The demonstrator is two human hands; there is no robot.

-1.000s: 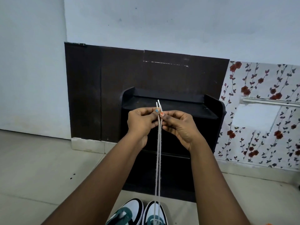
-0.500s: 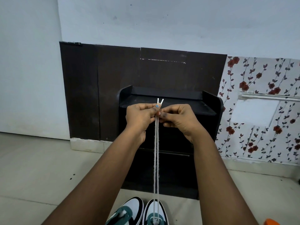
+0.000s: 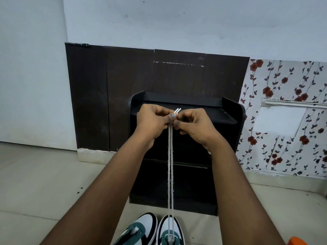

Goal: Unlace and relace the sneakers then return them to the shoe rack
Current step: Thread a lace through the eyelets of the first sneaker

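Note:
Two green, white and black sneakers stand side by side on the floor at the bottom edge, the left sneaker [image 3: 139, 230] and the right sneaker [image 3: 170, 232]. A white shoelace [image 3: 170, 174] rises taut in two strands from the right sneaker up to my hands. My left hand [image 3: 152, 121] and my right hand [image 3: 194, 124] are raised together in front of the black shoe rack [image 3: 230, 110], both pinching the two lace ends, whose tips stick out side by side above my fingers.
The shoe rack stands against a dark brown wall panel [image 3: 106, 94]. Floral wallpaper [image 3: 286, 138] covers the wall to the right. Pale floor tiles [image 3: 44, 183] lie to the left. An orange object [image 3: 299, 241] shows at the bottom right corner.
Both hands stay together on the lace ends. The two tips now sit level side by side, and the view has tilted slightly, showing more of the sneakers.

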